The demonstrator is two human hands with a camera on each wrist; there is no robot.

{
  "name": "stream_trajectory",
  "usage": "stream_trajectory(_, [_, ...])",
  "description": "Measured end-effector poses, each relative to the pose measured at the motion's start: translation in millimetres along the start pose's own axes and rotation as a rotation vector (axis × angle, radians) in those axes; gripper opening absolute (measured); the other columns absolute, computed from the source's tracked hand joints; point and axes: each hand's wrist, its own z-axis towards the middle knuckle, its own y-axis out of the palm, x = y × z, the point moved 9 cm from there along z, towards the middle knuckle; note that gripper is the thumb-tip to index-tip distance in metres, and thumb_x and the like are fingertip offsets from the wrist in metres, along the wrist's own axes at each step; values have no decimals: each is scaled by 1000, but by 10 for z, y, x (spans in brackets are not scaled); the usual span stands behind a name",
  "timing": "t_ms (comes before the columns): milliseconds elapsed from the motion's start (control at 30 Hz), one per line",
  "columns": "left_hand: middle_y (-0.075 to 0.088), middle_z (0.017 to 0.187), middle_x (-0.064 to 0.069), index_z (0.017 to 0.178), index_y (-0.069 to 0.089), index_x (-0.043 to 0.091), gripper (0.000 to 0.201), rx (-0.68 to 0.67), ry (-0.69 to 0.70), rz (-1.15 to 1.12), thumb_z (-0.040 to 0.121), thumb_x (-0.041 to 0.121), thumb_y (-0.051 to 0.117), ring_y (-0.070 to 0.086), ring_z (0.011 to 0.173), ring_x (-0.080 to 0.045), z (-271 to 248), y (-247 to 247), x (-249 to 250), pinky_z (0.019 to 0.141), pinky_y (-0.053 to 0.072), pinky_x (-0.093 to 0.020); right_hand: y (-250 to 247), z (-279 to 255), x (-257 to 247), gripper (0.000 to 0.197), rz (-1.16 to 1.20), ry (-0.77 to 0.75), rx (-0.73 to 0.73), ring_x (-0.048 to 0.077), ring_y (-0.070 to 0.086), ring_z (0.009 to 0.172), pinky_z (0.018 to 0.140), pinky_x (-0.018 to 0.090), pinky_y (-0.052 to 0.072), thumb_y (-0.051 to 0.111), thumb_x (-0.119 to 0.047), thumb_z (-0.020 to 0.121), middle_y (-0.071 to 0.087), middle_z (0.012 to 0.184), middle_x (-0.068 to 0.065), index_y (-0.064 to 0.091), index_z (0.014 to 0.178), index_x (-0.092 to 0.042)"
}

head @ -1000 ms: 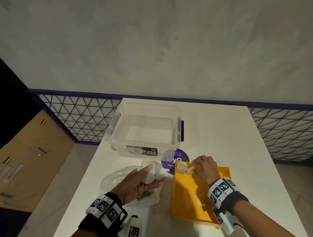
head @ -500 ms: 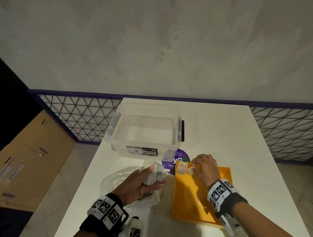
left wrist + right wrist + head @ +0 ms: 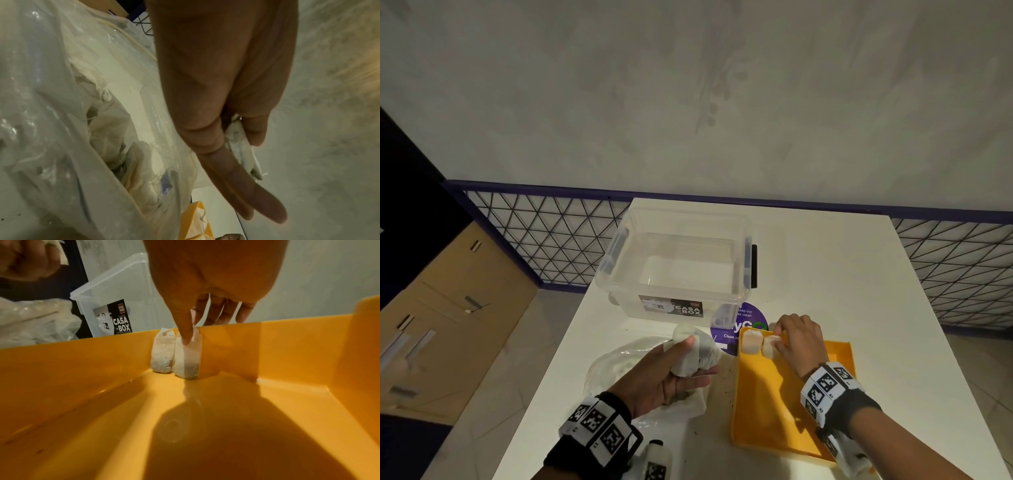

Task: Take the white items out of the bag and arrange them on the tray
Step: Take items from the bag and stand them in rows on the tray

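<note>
Leftmost, cardboard boxes are seen on the floor beside the white table. On the table's near left, a clear plastic bag lies crumpled, with more white sachets visible inside it. Above the bag, a bunch of white sachets is gripped in the left hand, thumb pressed on top. Farther back, a clear storage box is noted. To the right, a yellow tray rests on the table. Two sachets stand upright, touching, against its far wall: the first sachet, and the second sachet, pinched at its top by the right hand.
</note>
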Motion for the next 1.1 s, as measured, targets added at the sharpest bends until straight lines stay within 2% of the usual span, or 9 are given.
stream_trajectory(167, [68,114,-21,120,56,2,34,1,-9,1,97,24,44,65,107,-32,18,-1,-12,75,59,-29,-44,-12,24,15,27,37,-1,19,45,103,90,26,31,59,-24,86,57,111,2,47,95,-21])
stream_trajectory(300, [66,117,-22,122,54,1,34,-22,-19,-11,96,22,46,64,110,-34,37,-3,-39,80,59,-31,-178,-35,-73,32,80,18,29,18,43,107,90,24,30,63,-26,82,52,116,1,49,111,-18])
stream_trajectory(467, [65,117,-24,123,54,-3,36,-39,-6,-54,95,20,48,63,111,-35,52,28,-36,81,58,-31,-572,-132,-598,23,194,-209,118,12,40,106,88,21,22,52,-29,87,51,113,-6,55,109,-23])
stream_trajectory(600, [67,115,-22,123,53,-3,37,1,-5,-63,96,22,49,65,107,-32,51,45,-23,79,59,-31,-789,-332,-1228,17,305,-444,15,4,34,98,84,20,22,53,-38,88,50,103,-15,57,102,-29])
stream_trajectory(833, [62,115,-32,129,49,-3,59,28,-44,-101,95,45,41,62,106,-34,-27,37,-81,93,53,-36,-638,-597,-1795,42,95,-673,-63,7,27,103,79,19,12,53,-55,83,50,114,-6,54,113,-26])
stream_trajectory(900, [65,104,-35,129,47,-6,71,32,-64,-112,89,52,41,69,91,-30,-49,29,-97,85,57,-33,-620,-596,-1814,42,81,-674,-68,6,26,104,80,18,10,52,-55,84,49,115,-6,54,114,-26])
stream_trajectory(1000, [69,79,-30,117,52,-8,62,7,-43,-127,98,47,30,69,52,-17,-110,82,-61,46,54,-18,-629,-611,-1847,32,107,-712,-44,6,28,100,81,17,10,49,-44,87,57,111,-5,59,110,-25])
stream_trajectory(1033, [69,78,-28,111,54,-6,59,9,-24,-133,99,46,28,68,49,-15,-116,78,-47,41,50,-16,-643,-604,-1840,31,143,-705,-30,5,30,98,81,17,11,45,-43,87,60,106,-5,62,106,-24])
stream_trajectory(1100, [71,90,-25,114,54,-3,57,57,-6,-125,98,46,30,73,74,-21,-80,26,-43,54,56,-20,-671,-582,-1820,35,209,-660,-15,4,32,94,82,18,15,38,-44,88,63,99,-8,64,101,-24])
